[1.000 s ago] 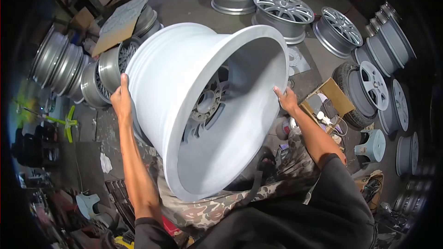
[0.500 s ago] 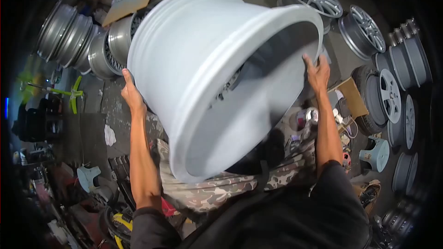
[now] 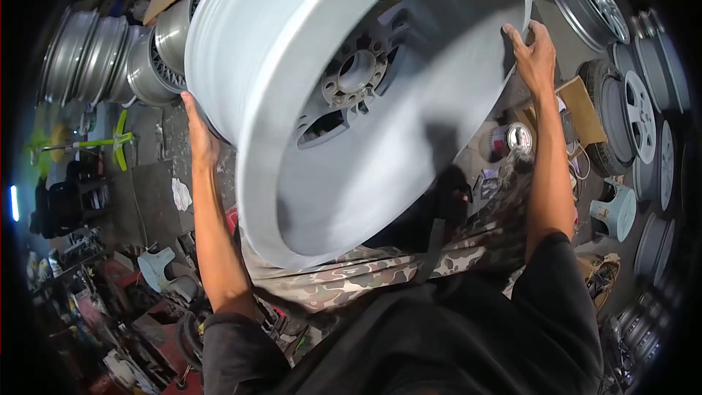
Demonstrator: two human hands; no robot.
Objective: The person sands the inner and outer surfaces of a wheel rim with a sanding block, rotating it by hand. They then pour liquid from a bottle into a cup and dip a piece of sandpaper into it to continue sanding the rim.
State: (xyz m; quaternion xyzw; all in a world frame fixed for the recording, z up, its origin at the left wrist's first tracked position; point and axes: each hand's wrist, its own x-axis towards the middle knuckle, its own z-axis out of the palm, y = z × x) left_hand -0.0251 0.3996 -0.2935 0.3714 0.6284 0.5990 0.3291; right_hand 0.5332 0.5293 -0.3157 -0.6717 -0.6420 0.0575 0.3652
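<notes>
A large light-grey car wheel rim (image 3: 256, 102) is held up in front of me, tilted, its hollow back side facing me. Inside the barrel I see the hub with its bolt holes and parts of the spokes. My left hand (image 3: 201, 132) grips the left edge, thumb along the outside and fingers hidden behind the rim. On the right, my right hand (image 3: 534, 55) is closed around the near lip, thumb toward the inside. Camouflage cloth (image 3: 344, 278) covers my lap below the wheel.
Several silver wheel rims (image 3: 102, 51) are lined up at the left. More rims and a tyre (image 3: 599, 117) stand at the right, near a pale blue stool (image 3: 614, 208). An open paint can (image 3: 512, 139) and cardboard (image 3: 581, 111) sit by my right arm. Another stool (image 3: 164, 271) is lower left.
The wheel rim has turned its hollow back more toward me, so the hub now shows. It has shifted up in view; both hands keep hold of it.
</notes>
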